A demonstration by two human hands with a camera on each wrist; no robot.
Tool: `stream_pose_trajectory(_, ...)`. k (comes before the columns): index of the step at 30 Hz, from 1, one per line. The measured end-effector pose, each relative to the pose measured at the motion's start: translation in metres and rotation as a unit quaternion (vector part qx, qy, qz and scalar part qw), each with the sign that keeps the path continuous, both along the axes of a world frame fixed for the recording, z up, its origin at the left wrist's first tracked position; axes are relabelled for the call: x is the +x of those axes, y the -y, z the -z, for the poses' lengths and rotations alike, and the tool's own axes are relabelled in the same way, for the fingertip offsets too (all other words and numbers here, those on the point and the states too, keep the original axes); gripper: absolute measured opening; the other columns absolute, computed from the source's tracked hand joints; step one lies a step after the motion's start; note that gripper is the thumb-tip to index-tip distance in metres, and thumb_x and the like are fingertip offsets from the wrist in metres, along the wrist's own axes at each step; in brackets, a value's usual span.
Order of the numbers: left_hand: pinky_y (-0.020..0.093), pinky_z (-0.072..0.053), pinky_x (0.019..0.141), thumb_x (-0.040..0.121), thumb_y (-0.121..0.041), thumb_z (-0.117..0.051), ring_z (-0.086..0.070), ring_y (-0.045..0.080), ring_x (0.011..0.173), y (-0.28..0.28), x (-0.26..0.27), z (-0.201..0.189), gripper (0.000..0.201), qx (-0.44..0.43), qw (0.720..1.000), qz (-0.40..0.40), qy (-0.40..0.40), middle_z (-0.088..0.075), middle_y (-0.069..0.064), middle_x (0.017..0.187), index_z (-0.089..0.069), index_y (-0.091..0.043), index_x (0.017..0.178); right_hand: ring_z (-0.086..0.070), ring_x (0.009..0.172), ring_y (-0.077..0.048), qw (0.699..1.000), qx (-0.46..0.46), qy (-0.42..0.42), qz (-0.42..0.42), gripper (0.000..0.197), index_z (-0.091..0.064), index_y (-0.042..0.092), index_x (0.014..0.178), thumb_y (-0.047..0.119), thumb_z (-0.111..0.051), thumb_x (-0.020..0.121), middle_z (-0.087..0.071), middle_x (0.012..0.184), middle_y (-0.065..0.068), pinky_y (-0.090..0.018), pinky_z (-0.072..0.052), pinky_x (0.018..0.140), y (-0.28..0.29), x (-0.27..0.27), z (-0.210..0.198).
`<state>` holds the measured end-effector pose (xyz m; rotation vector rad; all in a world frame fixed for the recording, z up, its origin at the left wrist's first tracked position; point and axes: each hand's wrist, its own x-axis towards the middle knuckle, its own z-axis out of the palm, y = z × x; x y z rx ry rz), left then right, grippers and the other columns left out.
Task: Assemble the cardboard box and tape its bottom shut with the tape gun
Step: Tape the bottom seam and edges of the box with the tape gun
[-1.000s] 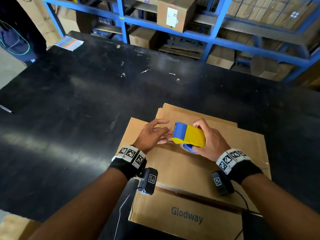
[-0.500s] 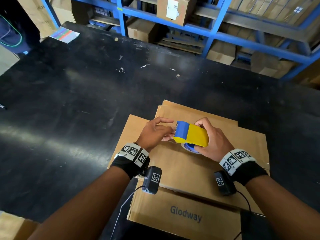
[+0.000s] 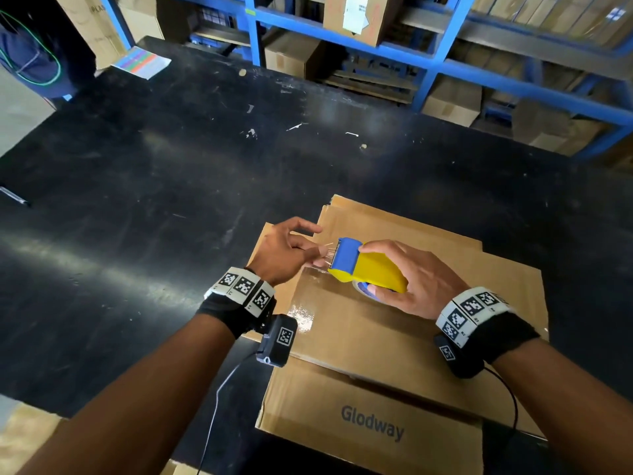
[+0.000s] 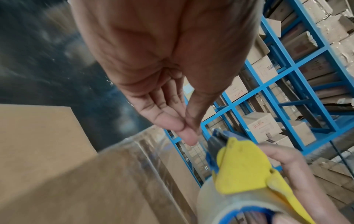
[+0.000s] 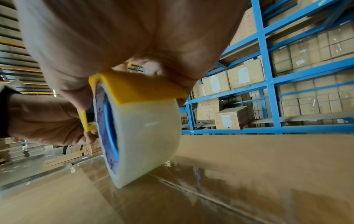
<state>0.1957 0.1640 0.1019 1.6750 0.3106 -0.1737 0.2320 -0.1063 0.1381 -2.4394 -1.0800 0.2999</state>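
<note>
Yellow-and-blue plastic tape gun [image 3: 368, 270] is lying gripped in the right hand [image 3: 411, 279], its blade end facing the left hand [image 3: 284, 252] that is pinching the clear tape's free end [image 3: 329, 258] above the brown cardboard box [image 3: 394, 337].

Brown corrugated cardboard box [image 3: 421, 323]: matt, slightly fibrous paper face. Clear tape strip [image 3: 303, 311] along its seam: glossy, wrinkled film, strong glare. Yellow-and-blue plastic tape gun [image 3: 368, 269]: smooth, satin plastic. Translucent tape roll [image 5: 149, 141] on blue core: smooth, milky sheen. Black counter [image 3: 144, 207]: semi-gloss, scuffed, scratched. Blue metal shelving [image 3: 428, 63]: painted, smooth.
</note>
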Motion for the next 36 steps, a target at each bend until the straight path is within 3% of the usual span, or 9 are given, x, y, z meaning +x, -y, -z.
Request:
stream_pose_trajectory(3, 0.038, -0.063, 0.081, 0.086, -0.013, -0.083, -0.078, 0.033, 0.082, -0.03, -0.002, 0.006, 0.032, 0.039, 0.999, -0.022, 0.007, -0.081, 0.008, 0.078, -0.068, -0.015, 0.114, -0.064, 0.096, -0.019, 1.0, -0.025, -0.001, -0.001, 0.057, -0.043, 0.042, 0.136, 0.057, -0.06, 0.083, -0.06, 0.125, 0.009, -0.038, -0.055, 0.075, 0.001, 0.004, -0.002)
stream_pose_trajectory(6, 0.034, -0.06, 0.076, 0.087, -0.015, -0.082, -0.079, 0.028, 0.085, -0.055, -0.01, 0.012, 0.033, 0.038, 0.999, -0.028, 0.0, -0.081, 0.009, 0.08, -0.067, -0.014, 0.117, -0.063, 0.097, -0.015, 0.999, -0.035, -0.011, 0.006, 0.056, -0.047, 0.043, 0.134, 0.055, -0.063, 0.082, -0.061, 0.122, 0.01, -0.037, -0.054, 0.078, 0.007, 0.006, -0.003)
stream_pose_trajectory(14, 0.035, -0.06, 0.078, 0.086, -0.018, -0.084, -0.077, 0.036, 0.09, -0.056, -0.018, 0.038, 0.033, 0.023, 0.999, -0.024, -0.015, -0.081, 0.011, 0.081, -0.068, -0.013, 0.114, -0.064, 0.091, -0.016, 0.997, -0.069, -0.021, 0.001, 0.058, -0.047, 0.045, 0.132, 0.061, -0.062, 0.078, -0.064, 0.116, 0.008, -0.037, -0.055, 0.074, 0.001, 0.005, -0.004)
stream_pose_trajectory(20, 0.032, -0.057, 0.074, 0.084, -0.025, -0.086, -0.079, 0.023, 0.082, -0.053, -0.016, 0.048, 0.035, 0.024, 0.999, -0.038, -0.02, -0.081, 0.009, 0.08, -0.068, -0.016, 0.114, -0.064, 0.09, -0.014, 0.996, -0.084, -0.024, -0.004, 0.056, -0.049, 0.041, 0.129, 0.061, -0.062, 0.077, -0.065, 0.114, 0.009, -0.037, -0.055, 0.072, -0.005, 0.006, -0.008)
stream_pose_trajectory(23, 0.031, -0.056, 0.074, 0.084, -0.027, -0.085, -0.079, 0.023, 0.081, -0.052, -0.016, 0.053, 0.033, 0.038, 0.998, -0.039, -0.019, -0.081, 0.005, 0.079, -0.069, -0.021, 0.112, -0.065, 0.091, -0.014, 0.996, -0.088, -0.025, -0.01, 0.056, -0.049, 0.041, 0.128, 0.06, -0.062, 0.078, -0.065, 0.115, 0.01, -0.036, -0.056, 0.071, -0.007, 0.007, -0.01)
stream_pose_trajectory(29, 0.037, -0.06, 0.083, 0.084, -0.032, -0.085, -0.079, 0.027, 0.084, -0.05, -0.019, 0.059, 0.032, 0.062, 0.997, -0.043, -0.012, -0.081, -0.001, 0.077, -0.07, -0.029, 0.112, -0.065, 0.093, -0.013, 0.995, -0.093, -0.028, -0.011, 0.057, -0.047, 0.042, 0.129, 0.064, -0.06, 0.078, -0.065, 0.117, 0.01, -0.034, -0.057, 0.071, -0.008, 0.007, -0.011)
stream_pose_trajectory(36, 0.043, -0.058, 0.097, 0.085, -0.036, -0.083, -0.079, 0.011, 0.087, -0.048, -0.019, 0.064, 0.033, 0.071, 0.996, -0.04, -0.027, -0.081, -0.005, 0.077, -0.069, -0.03, 0.114, -0.065, 0.092, -0.012, 0.995, -0.093, -0.028, -0.011, 0.057, -0.048, 0.041, 0.129, 0.065, -0.059, 0.078, -0.065, 0.118, 0.01, -0.032, -0.057, 0.071, -0.009, 0.005, -0.012)
